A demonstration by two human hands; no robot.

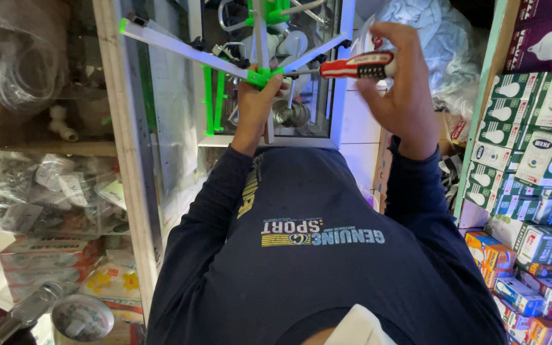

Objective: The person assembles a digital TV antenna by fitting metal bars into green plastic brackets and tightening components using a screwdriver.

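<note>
The right hand (400, 96) is wrapped around a screwdriver (358, 66) with a red, black-grooved handle, fingers curled over the top and thumb underneath, clamped firmly on it. The tool lies almost level, its long axis running from 3 o'clock to 9 o'clock, handle toward the right hand and thin shaft pointing left at the green hub (261, 77) of a spoked rack. That hub sits just beside the left hand (255, 105), at its 12 o'clock; the left fingers are closed on the hub and on the white post (266, 121) that drops from it, thumb and forefinger pinching the green piece from below. From the right hand, then, the hub lies at 9 o'clock, the whole of the shaft lying between them, and the tip appears to meet the hub's right face (the exact contact is too small to make out). The left hand is much the nearer of the two to the hub, touching it, while the right stands off at the far end of the screwdriver. White arms (180, 46) with green tips spread from the hub toward 10 o'clock, 12 o'clock and 2 o'clock. Behind all this stands a glass cabinet (343, 96) with metal fittings inside. At 3 o'clock, well apart from both hands, a shelf (480, 121) carries stacked green-and-white bulb boxes (525, 128), with coloured boxes lower down; at 9 o'clock lie clear bags of small parts.
</note>
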